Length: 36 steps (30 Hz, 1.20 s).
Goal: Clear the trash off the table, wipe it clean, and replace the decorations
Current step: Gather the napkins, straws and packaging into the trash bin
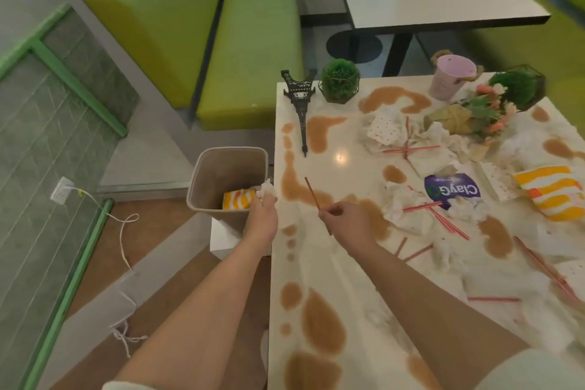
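The white table (342, 266) is blotched with brown spills (323, 324). An Eiffel Tower model (300, 104) lies at its far-left corner, a potted plant (339, 81) just right of it. Farther right lie crumpled napkins (408, 206), red straws (449, 225), a purple wrapper (451, 191), a yellow-striped bag (550, 191), a flower bouquet (474, 114) and a pink bucket (452, 76).

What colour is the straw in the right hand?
Red, likely with thin white striping; the head view shows the straw pinched in the right hand.
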Tool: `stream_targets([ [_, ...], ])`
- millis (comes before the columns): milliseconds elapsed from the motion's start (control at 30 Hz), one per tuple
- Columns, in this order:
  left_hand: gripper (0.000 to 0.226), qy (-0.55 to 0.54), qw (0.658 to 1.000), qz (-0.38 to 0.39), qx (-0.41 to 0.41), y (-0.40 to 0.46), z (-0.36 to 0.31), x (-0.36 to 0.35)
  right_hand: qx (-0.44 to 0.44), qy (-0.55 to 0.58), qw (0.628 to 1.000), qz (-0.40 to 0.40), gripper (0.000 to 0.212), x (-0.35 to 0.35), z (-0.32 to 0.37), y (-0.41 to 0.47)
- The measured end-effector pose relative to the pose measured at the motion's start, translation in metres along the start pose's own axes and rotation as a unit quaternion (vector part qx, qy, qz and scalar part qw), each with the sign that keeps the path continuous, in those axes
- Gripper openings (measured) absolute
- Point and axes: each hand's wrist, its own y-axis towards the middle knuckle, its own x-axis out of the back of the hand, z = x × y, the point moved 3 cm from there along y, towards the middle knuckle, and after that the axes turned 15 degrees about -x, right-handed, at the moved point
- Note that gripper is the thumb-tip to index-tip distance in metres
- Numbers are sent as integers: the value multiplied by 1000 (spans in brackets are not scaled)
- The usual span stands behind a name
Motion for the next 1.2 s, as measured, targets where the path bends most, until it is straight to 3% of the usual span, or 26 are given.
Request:
stream_targets([
  [133,32,16,998,-65,21,31,5,47,-10,28,999,25,4,-42,33,4],
  [267,20,82,996,-37,1,69,10,84,-16,25,999,37,5,-86,68,11],
  [333,33,95,995,-19,-29,86,12,97,-11,13,999,34,5,-102,83,15],
  [400,42,102,993,-47,-45,103,15,113,-1,3,1000,26,8,-117,96,21],
  [500,50,90,993,-62,-38,122,20,125,5,-11,1000,16,11,-136,111,29],
  [600,56,86,996,-30,-24,135,24,130,10,-21,1000,13,15,-151,123,39],
  [767,39,82,996,-12,-23,143,35,134,15,-47,999,6,20,-173,132,49],
  [867,30,79,996,-5,-35,143,40,132,5,-94,994,53,31,-187,130,51],
  [967,27,82,996,1,-47,137,42,129,1,-109,992,65,33,-188,121,48],
  [1200,24,70,995,38,-65,102,39,104,-1,18,1000,1,19,-134,88,22],
])
